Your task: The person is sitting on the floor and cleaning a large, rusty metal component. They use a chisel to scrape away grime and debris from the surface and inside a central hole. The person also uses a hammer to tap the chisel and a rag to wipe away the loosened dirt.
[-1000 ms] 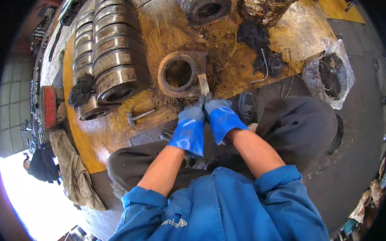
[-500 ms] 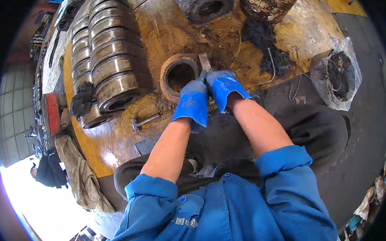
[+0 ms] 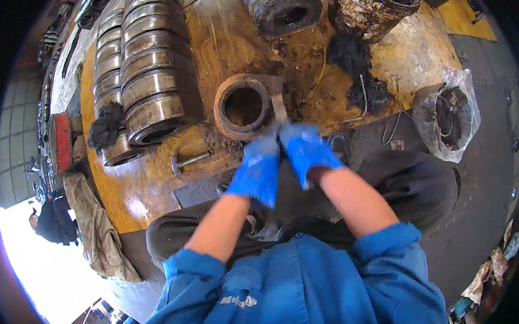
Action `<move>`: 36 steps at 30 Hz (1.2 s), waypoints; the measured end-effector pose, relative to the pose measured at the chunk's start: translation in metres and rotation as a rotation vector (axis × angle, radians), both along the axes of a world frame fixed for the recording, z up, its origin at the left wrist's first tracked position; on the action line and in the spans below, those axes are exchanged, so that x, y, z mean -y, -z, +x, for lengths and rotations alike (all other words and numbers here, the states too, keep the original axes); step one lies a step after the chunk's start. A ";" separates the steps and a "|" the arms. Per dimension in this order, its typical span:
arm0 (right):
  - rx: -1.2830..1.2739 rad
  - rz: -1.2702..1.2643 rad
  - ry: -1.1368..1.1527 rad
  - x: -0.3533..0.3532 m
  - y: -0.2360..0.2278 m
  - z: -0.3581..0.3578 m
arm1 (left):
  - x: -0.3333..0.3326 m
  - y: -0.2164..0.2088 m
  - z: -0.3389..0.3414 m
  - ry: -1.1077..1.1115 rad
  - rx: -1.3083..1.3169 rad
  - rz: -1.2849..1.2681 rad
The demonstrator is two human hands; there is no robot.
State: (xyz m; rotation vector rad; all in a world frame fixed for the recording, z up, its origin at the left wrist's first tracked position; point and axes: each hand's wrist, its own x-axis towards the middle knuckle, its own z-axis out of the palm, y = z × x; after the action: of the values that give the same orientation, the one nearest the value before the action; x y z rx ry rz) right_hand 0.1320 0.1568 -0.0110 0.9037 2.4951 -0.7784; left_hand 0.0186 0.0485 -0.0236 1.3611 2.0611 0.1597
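Note:
A rusty, thick-walled metal ring (image 3: 236, 130) lies on the bench in front of me, its hole facing up. Close against its right side is a flat metal bar (image 3: 279, 107), its far end pointing away from me. Both my gloves meet at the near end of this bar. My left hand (image 3: 260, 165), in a blue glove with grey fingers, is closed there. Beside it, my right hand (image 3: 307, 151) in a matching glove is closed on the same end. The gloves hide the bar's grip, and motion blurs the fingers somewhat.
Rows of shiny metal rings (image 3: 153, 82) line the left. A hammer (image 3: 190, 161) lies nearer me. Further back are a thick cylinder (image 3: 286, 14) and a crusted bucket (image 3: 370, 15). Dark fibrous scraps (image 3: 356, 62), a bent rod (image 3: 363, 100) and a plastic-lined container (image 3: 447, 115) are rightward.
Both hands have drawn back toward my body with the bar, and more of the bar shows beside the ring. The ring stays in about the same place; the view has shifted slightly.

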 end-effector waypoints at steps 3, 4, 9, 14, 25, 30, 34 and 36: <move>0.346 -0.218 0.131 0.028 -0.008 0.009 | 0.013 -0.040 0.048 -0.048 -0.071 -0.447; 0.233 -0.204 0.023 0.022 -0.005 0.021 | 0.009 -0.038 0.049 -0.076 -0.050 -0.435; 0.191 -0.018 -0.167 -0.038 -0.028 0.004 | -0.040 -0.018 0.036 -0.166 -0.110 -0.142; 0.252 -0.189 0.025 -0.006 -0.035 0.017 | -0.004 -0.026 0.058 -0.158 -0.019 -0.314; 0.169 -0.195 0.166 0.022 0.013 0.025 | 0.010 -0.033 0.062 -0.179 -0.047 -0.374; 0.226 -0.257 -0.019 0.075 -0.003 0.033 | 0.060 -0.049 0.074 -0.167 -0.167 -0.376; 0.225 -0.292 -0.063 0.095 0.005 0.039 | 0.086 -0.020 0.074 -0.031 -0.462 -0.119; 0.175 -0.276 0.066 0.117 0.024 0.050 | 0.096 -0.015 0.081 0.002 -0.601 0.036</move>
State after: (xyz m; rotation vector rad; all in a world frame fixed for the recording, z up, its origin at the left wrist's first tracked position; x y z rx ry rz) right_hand 0.1820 0.0400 -0.0347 0.9154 2.1513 -0.9912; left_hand 0.1000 -0.0471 -0.0089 1.5672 2.5478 -0.2467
